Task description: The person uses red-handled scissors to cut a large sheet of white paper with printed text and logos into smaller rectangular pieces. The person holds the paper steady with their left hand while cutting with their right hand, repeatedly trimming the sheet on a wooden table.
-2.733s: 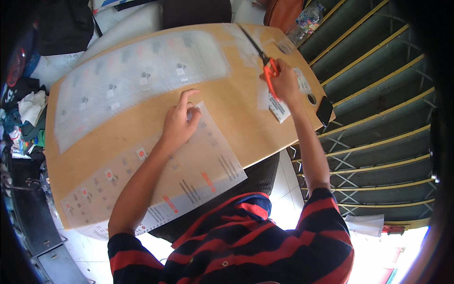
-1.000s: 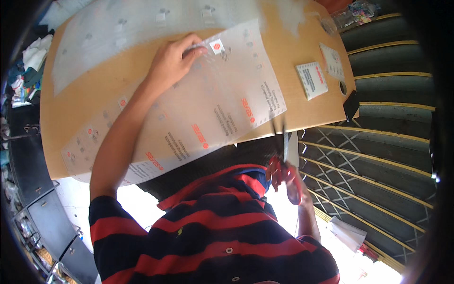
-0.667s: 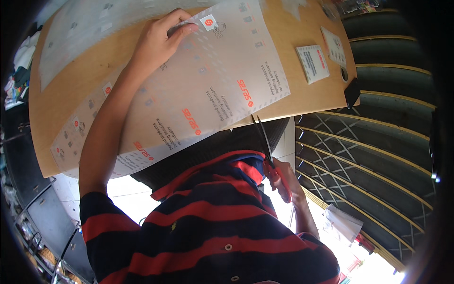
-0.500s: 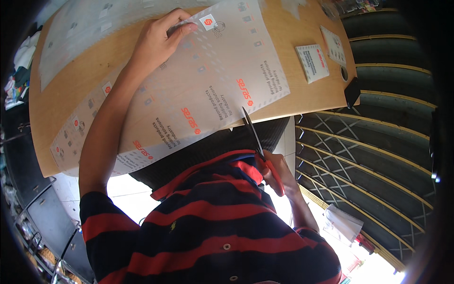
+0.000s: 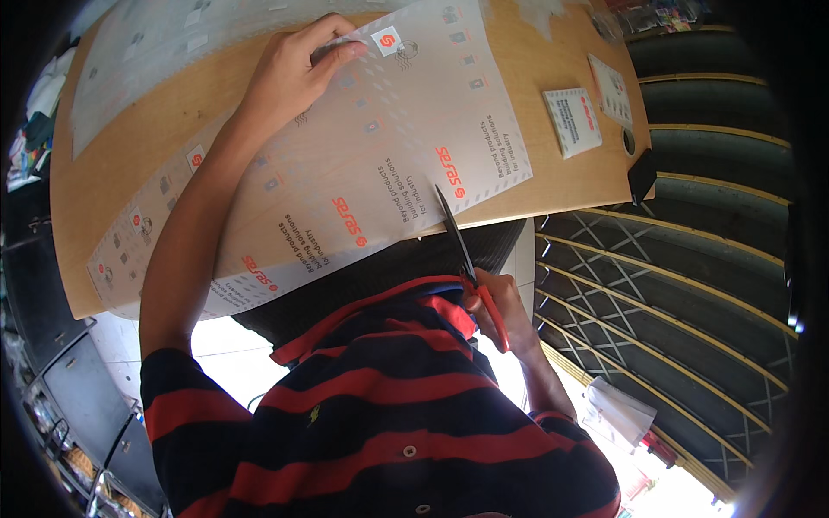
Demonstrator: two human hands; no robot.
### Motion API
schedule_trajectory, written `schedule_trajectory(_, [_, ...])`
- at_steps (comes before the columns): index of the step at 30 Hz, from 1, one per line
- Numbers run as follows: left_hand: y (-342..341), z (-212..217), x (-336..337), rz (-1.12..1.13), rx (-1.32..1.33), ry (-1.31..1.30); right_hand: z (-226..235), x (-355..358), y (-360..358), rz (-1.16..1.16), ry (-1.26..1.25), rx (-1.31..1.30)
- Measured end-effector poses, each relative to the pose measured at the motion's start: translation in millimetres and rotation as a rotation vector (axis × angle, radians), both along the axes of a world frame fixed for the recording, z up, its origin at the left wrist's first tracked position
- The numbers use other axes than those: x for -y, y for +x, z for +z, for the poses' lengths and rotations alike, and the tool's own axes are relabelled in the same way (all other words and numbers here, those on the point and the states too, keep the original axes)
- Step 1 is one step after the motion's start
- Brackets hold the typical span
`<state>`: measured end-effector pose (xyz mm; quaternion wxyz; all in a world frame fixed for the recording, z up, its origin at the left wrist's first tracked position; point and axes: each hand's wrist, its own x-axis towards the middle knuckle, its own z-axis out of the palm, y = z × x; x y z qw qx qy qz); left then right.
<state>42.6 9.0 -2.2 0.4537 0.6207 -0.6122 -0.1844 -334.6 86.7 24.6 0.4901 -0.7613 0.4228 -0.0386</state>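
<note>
A large translucent plastic sheet (image 5: 393, 129) with orange and grey print spreads over the wooden table, its near edge hanging past the table's front. My left hand (image 5: 298, 73) pinches the sheet near its far edge, with the forearm stretched across it. In my right hand (image 5: 511, 302), close to my body, is a pair of scissors (image 5: 458, 235) with red handles. Its dark blades point away from me and overlap the sheet's near edge, by the right-hand orange print. Whether the lower blade lies under the sheet is hard to make out.
The wooden table (image 5: 596, 186) carries two small printed packets, a nearer one (image 5: 572, 123) and a farther one (image 5: 611, 89), at its right. More translucent sheeting (image 5: 129, 73) lies at the far left. A folding metal gate (image 5: 691, 259) stands to the right, grey cabinets (image 5: 86, 388) at lower left.
The scissors have shifted slightly left and away from me, reaching a little farther over the sheet. My left hand keeps its pinch on the sheet.
</note>
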Motion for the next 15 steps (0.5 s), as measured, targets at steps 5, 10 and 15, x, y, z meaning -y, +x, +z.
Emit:
schedule_trajectory(5, [0, 1, -1, -0.023, -0.026, -0.013, 0, 1, 0, 0.000, -0.019, -0.013])
schedule_trajectory(10, [0, -1, -1, -0.021, -0.051, -0.024, -2, 0, 1, -0.016, 0.020, -0.024])
schedule_trajectory(15, [1, -4, 0, -0.023, -0.104, -0.066, 6, 6, 12, -0.004, 0.052, 0.001])
